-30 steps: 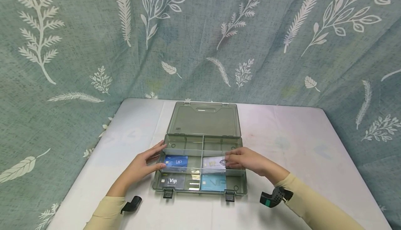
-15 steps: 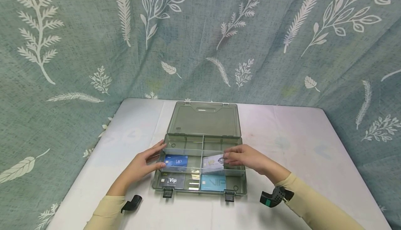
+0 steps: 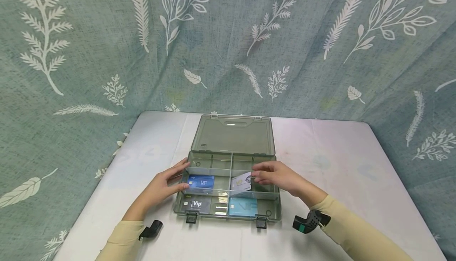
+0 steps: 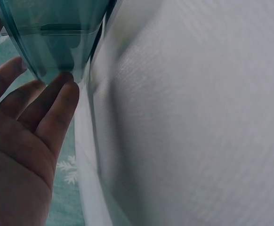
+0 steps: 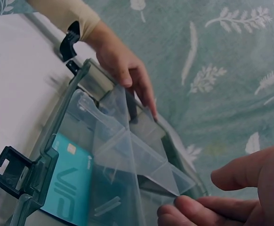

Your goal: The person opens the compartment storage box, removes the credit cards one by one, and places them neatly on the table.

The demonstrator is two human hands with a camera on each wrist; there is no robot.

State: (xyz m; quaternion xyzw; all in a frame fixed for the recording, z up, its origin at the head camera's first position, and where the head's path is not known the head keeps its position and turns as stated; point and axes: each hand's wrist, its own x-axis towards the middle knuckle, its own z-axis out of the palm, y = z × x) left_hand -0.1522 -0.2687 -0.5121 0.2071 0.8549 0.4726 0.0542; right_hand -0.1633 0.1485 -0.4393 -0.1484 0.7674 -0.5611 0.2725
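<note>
Table (image 3: 320, 154): one box (image 3: 221, 182), two hands (image 3: 167, 184), apparently four cards (image 3: 243, 207).

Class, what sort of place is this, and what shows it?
Probably an indoor recording setup: patterned fabric hangs behind and beside a white-covered table, with two black wrist-worn devices in view.

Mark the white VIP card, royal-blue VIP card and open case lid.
White VIP card (image 3: 240, 183), head view: printed face.
Royal-blue VIP card (image 3: 201, 182), head view: printed face.
Case lid (image 3: 233, 137), head view: middle panel.

Divided case (image 3: 230, 171) on white table (image 3: 327, 174)
</note>
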